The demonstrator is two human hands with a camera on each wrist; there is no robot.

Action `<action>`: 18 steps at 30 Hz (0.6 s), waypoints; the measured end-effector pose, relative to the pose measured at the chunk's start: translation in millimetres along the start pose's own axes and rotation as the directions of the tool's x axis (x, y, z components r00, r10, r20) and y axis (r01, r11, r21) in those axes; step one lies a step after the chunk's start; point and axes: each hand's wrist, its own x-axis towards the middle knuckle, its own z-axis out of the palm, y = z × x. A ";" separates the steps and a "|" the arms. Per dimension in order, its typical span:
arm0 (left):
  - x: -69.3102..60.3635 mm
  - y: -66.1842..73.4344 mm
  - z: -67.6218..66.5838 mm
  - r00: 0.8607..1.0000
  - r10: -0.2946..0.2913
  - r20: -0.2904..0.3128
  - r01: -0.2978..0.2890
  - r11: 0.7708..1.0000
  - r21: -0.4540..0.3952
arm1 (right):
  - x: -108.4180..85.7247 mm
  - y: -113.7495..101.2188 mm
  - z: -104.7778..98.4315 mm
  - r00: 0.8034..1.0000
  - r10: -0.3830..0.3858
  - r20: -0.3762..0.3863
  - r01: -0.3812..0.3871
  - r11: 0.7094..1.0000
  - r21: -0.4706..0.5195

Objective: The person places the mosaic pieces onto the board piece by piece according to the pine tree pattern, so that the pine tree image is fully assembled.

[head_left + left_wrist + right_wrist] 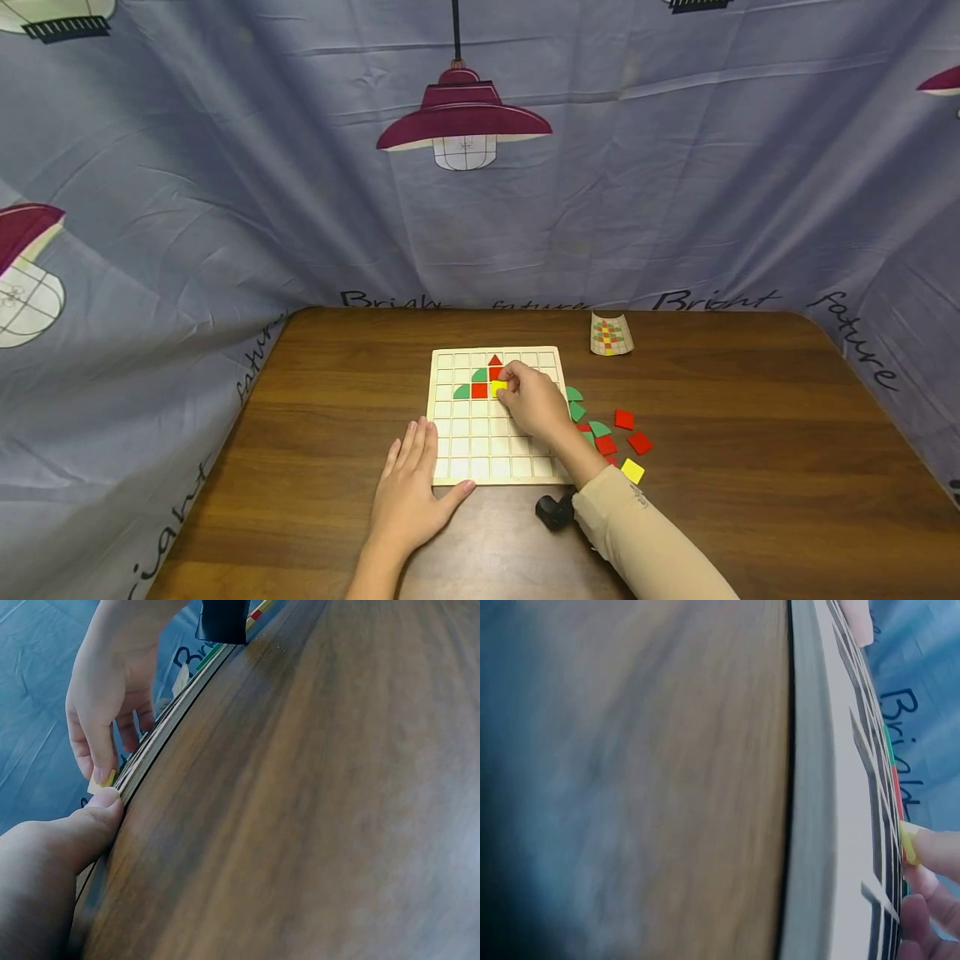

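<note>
A pale wooden grid board (469, 450) lies on the table. In its upper rows sit a red triangle (495, 361), a red square (478, 390), a second red square partly behind fingers, and green quarter-circle pieces (462, 392). My right hand (534, 403) pinches a yellow square (498, 389) at a cell beside the red square; the right wrist view shows that yellow piece (908, 844) between thumb and finger. Whether it lies fully in the cell I cannot tell. My left hand (408, 492) rests at the board's lower left corner, fingers straight along the edge, thumb at the front edge.
Loose red squares (640, 442), green pieces (573, 394) and a yellow square (632, 472) lie right of the board, some partly under the right forearm. A curled pattern card (611, 335) stands at the back. A black object (553, 512) is by the right sleeve.
</note>
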 end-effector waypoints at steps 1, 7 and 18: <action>-0.1 -0.2 -0.1 1.000 0.001 0.000 -0.001 1.000 -0.001 | 0.9 0.3 1.2 1.000 0.004 -0.003 -0.004 1.000 0.000; -0.2 0.0 -0.4 1.000 0.005 -0.005 -0.005 1.000 -0.003 | 3.5 2.4 5.6 1.000 -0.006 -0.020 0.005 1.000 -0.022; -0.8 -0.1 0.8 1.000 0.007 -0.012 -0.007 1.000 0.005 | 2.4 3.9 8.1 0.998 -0.047 -0.035 0.044 0.996 -0.072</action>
